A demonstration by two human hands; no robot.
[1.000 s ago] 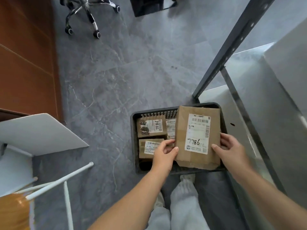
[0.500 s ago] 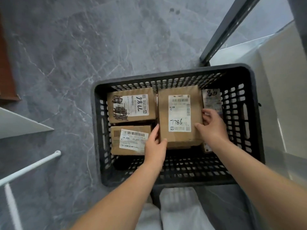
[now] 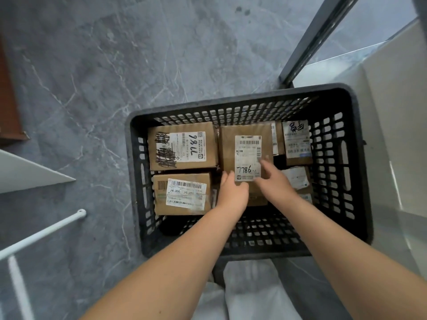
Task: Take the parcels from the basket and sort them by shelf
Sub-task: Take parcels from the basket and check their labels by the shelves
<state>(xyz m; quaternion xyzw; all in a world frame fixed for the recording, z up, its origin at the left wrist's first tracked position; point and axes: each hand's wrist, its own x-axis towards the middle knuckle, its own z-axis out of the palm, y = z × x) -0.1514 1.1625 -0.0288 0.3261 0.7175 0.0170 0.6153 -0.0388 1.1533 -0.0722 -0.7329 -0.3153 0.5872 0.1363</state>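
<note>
A black plastic basket (image 3: 242, 100) stands on the grey floor in front of my legs. Several brown cardboard parcels with white labels lie inside. The parcel marked 7786 (image 3: 247, 144) lies flat in the middle. My left hand (image 3: 232, 192) rests on its near left corner, thumb along the left edge. My right hand (image 3: 272, 179) lies on top over the label, fingers apart. To the left lie a parcel with a scribbled label (image 3: 182, 146) and a parcel marked J4-J06 (image 3: 182, 195). Two smaller parcels (image 3: 298, 139) sit at the right, partly hidden.
A dark metal shelf post (image 3: 318, 38) rises just behind the basket's far right corner, with pale shelf boards (image 3: 392, 88) to the right. A white board (image 3: 23, 172) and a white rod (image 3: 46, 232) jut in from the left. Grey marble floor lies beyond.
The 7786 parcel, held above the basket by both hands a second ago, has come down flat into it. My right hand has shifted from its right edge onto the label.
</note>
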